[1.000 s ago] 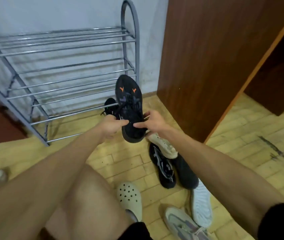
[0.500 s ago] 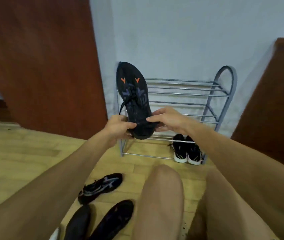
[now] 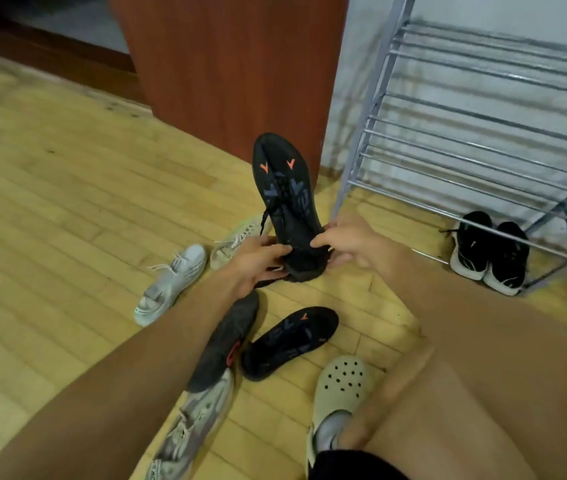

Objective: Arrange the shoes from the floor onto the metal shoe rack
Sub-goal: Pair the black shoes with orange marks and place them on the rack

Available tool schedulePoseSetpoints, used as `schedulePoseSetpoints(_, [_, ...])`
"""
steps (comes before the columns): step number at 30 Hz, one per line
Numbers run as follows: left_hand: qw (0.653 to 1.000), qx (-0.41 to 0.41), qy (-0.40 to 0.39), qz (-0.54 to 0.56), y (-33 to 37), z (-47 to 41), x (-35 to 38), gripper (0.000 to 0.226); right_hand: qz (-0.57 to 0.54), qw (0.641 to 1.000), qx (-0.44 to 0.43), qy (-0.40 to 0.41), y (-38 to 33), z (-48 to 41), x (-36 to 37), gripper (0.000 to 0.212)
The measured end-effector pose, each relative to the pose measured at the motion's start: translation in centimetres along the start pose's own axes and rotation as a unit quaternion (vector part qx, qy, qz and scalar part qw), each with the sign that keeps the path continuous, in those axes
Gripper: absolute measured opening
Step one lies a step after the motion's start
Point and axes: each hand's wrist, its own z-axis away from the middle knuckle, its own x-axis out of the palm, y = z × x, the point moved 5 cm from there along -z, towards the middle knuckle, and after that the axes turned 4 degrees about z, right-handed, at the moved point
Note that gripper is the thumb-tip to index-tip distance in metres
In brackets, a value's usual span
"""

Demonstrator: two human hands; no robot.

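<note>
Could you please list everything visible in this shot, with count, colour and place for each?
held shoe: 1, black with orange marks, raised toe-up between both hands
matching black shoe: 1, black with orange marks, on the floor near the knees
dark grey shoe: 1, floor, beside the matching black shoe
white sneakers: 2, floor, left of the hands
grey-white sneaker: 1, floor, bottom centre
black sneakers: 2, black with white soles, on the floor under the rack
metal shoe rack: 1, grey, against the white wall, right
wooden panel: 1, reddish brown, top centre
clog: 1, beige, on the person's foot
left hand: 1, at the held shoe's heel
right hand: 1, at the heel's other side
</note>
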Motion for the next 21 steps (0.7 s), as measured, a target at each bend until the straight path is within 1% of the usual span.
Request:
schedulePoseSetpoints(2, [1.0,-0.015,-0.008,0.016,-3.2,-0.3,-0.7,0.04,0.019,1.0,0.012,0.005,1.6,-1.5,1.5,0.033])
schedulePoseSetpoints(4, [0.999,-0.045,0.004,-0.01,-6.9,-0.4,-1.5,0.05,0.047,0.999,0.017,0.018,3.4,-3.1,2.6,0.029])
schedulePoseSetpoints(7, [0.988,-0.12,0.008,-0.094,-12.6,-0.6,-2.8,0.061,0.047,0.998,0.036,0.02,6.5,-5.0,3.6,0.032])
schedulePoseSetpoints(10, [0.963,-0.171,-0.007,-0.208,-16.8,-2.3,-3.8,0.066,0.061,0.996,0.061,0.016,10.1,-6.0,3.9,0.034])
schedulePoseSetpoints(11, [0.947,-0.179,-0.021,-0.265,-17.8,-3.2,-4.1,0.067,0.075,0.994,0.073,0.016,11.2,-6.3,3.8,0.032])
schedulePoseSetpoints(14, [0.877,-0.181,-0.058,-0.44,-20.8,-5.6,-4.7,0.074,0.089,0.99,0.106,0.012,13.8,-7.0,3.7,0.025])
schedulePoseSetpoints(17, [0.786,-0.153,-0.115,-0.587,-23.1,-6.8,-3.8,0.084,0.065,0.99,0.126,0.006,15.8,-7.9,4.0,0.026])
schedulePoseSetpoints(18, [0.765,-0.142,-0.121,-0.616,-23.5,-7.1,-3.4,0.087,0.056,0.99,0.13,0.007,16.3,-8.0,4.0,0.028])
schedulePoseSetpoints(19, [0.757,-0.138,-0.113,-0.628,-23.7,-7.4,-2.9,0.089,0.047,0.99,0.132,0.009,16.7,-8.0,3.9,0.029])
schedulePoseSetpoints(20, [0.757,-0.143,-0.092,-0.631,-23.8,-7.9,-2.6,0.089,0.036,0.991,0.132,0.01,17.0,-8.0,3.8,0.029])
schedulePoseSetpoints(21, [0.753,-0.147,-0.074,-0.637,-24.0,-8.4,-2.4,0.084,0.026,0.991,0.128,0.014,17.4,-8.0,3.7,0.029])
